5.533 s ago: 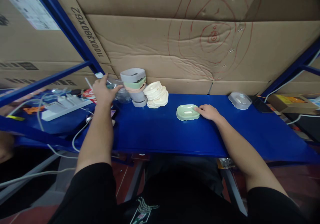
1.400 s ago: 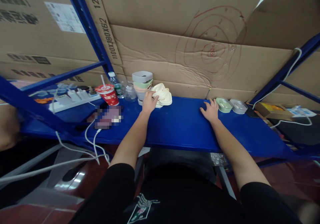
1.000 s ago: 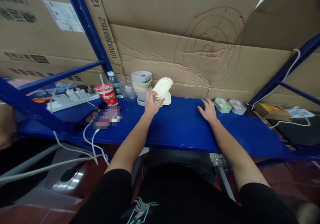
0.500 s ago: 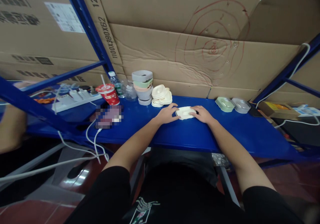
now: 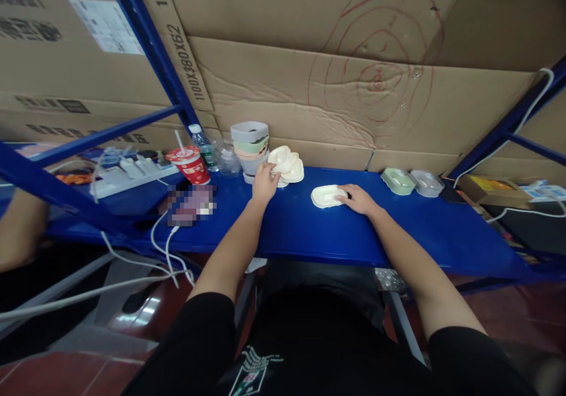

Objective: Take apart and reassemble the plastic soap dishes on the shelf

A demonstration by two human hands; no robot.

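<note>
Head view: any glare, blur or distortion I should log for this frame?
Head view: wide-angle stretch, the blue posts leaning steeply; bright glare streaks at lower left; cream tray pale but its rim readable; another person's forearm soft at the left edge; a pixelated patch hides what lies there; lower right corner dark, little detail.

We count one red cup (image 5: pixel 191 167), one bottle (image 5: pixel 203 148), one stack of tubs (image 5: pixel 250 144), one pile of cream dishes (image 5: pixel 292 171) (too overlapped to number), one separate dish (image 5: pixel 326 196) and two shallow containers (image 5: pixel 398 181).
</note>
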